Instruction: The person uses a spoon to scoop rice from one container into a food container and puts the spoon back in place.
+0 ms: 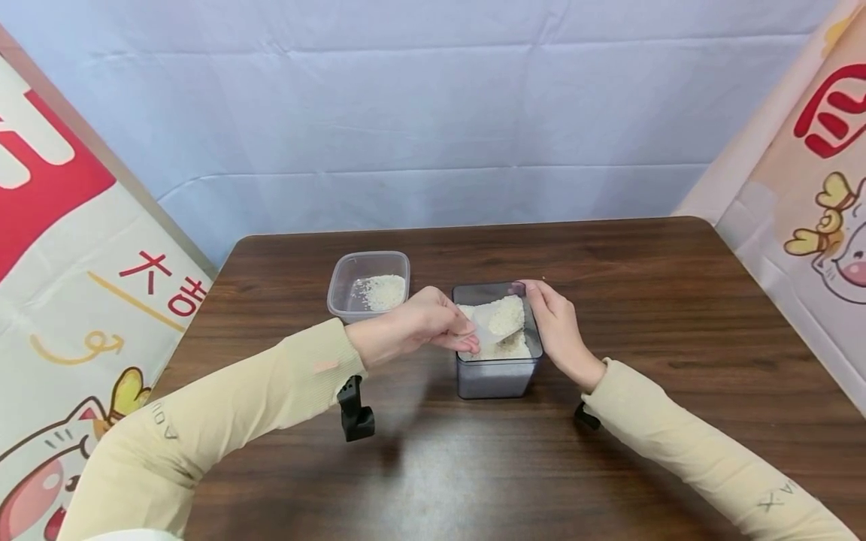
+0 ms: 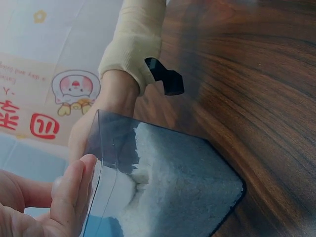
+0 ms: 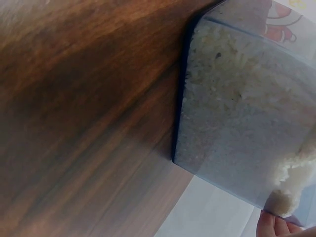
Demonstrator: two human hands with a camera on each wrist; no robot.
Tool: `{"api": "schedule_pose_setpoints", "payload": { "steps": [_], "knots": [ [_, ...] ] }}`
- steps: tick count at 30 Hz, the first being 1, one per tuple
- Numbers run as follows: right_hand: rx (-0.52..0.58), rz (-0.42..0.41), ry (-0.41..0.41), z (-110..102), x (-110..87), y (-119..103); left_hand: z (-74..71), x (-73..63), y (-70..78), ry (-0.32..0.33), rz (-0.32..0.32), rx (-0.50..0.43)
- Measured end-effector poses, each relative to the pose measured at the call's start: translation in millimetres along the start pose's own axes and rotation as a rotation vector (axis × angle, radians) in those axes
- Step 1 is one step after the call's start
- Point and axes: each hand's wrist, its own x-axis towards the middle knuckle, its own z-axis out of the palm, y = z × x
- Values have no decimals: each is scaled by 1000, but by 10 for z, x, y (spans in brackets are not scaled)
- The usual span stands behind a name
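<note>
My left hand [image 1: 436, 321] pinches a translucent white scoop [image 1: 485, 330] heaped with white rice [image 1: 507, 315]. Scoop and rice are over the mouth of a clear grey plastic container [image 1: 497, 379], which stands upright holding more rice. In the left wrist view, the left hand [image 2: 54, 202] is by the container's rim, and the scoop's edge shows through the plastic. My right hand [image 1: 558, 327] grips the container's far right rim, its fingertips partly hidden. Rice [image 3: 232, 113] shows through the container's side in the right wrist view.
A shallow clear plastic tub [image 1: 336, 289] with a little rice [image 1: 384, 291] in it stands behind the left forearm, on the wooden table [image 1: 643, 285]. A pale cloth [image 1: 433, 113] hangs behind the table. Printed banners flank both sides.
</note>
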Motion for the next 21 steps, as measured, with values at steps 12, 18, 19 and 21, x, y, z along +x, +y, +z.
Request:
{"api": "schedule_pose_setpoints", "payload": {
  "steps": [12, 18, 19, 21],
  "knots": [
    [-29, 0, 14, 7, 7, -26, -54, 1, -39, 16, 34, 30],
    [-35, -8, 16, 10, 1, -24, -72, -6, -47, 19, 29, 26],
    [-34, -8, 15, 11, 0, -24, -74, -7, -49, 20, 29, 24],
    [-36, -8, 17, 11, -3, -22, -77, -8, -55, 20, 33, 19]
  ]
}}
